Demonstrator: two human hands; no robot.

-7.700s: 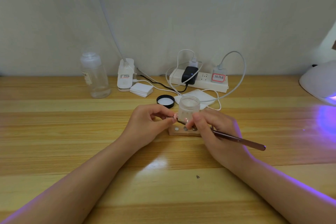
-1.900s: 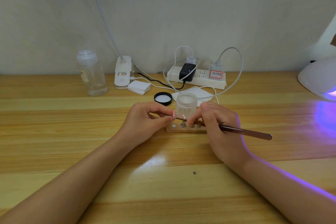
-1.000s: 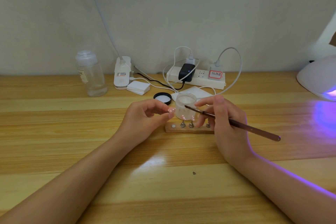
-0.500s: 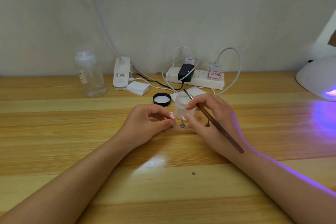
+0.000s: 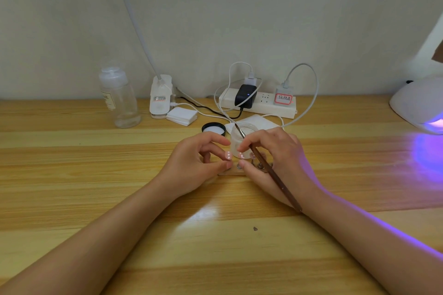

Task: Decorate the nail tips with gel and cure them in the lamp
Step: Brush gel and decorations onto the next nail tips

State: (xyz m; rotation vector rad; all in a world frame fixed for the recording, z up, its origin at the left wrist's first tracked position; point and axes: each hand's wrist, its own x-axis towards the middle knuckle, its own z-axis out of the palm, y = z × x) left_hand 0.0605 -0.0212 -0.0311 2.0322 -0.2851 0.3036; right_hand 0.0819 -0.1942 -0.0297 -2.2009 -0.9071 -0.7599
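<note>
My left hand point(image 5: 199, 163) pinches a small pink nail tip point(image 5: 228, 155) between thumb and fingers, just left of the clear gel jar point(image 5: 241, 133). In my right hand point(image 5: 275, 155) is a thin brown brush point(image 5: 271, 170); its bristle end points up and back over the jar and its handle lies along my wrist. The same hand's fingertips touch a second pink tip point(image 5: 242, 156) above the wooden tip holder point(image 5: 229, 172). Both hands largely hide the holder and its metal studs. The white curing lamp point(image 5: 419, 105) glows violet at the far right.
The jar's black lid point(image 5: 213, 128) lies behind my left hand, beside a white pad point(image 5: 260, 121). Along the wall stand a clear bottle point(image 5: 118, 98), a clip lamp base point(image 5: 160, 97), stacked white pads point(image 5: 181, 115) and a power strip point(image 5: 259, 103) with looping cables.
My right hand turned the brush from pointing left at the tip to bristles up over the jar, then dropped its fingertips to the holder. My left hand stayed put.
</note>
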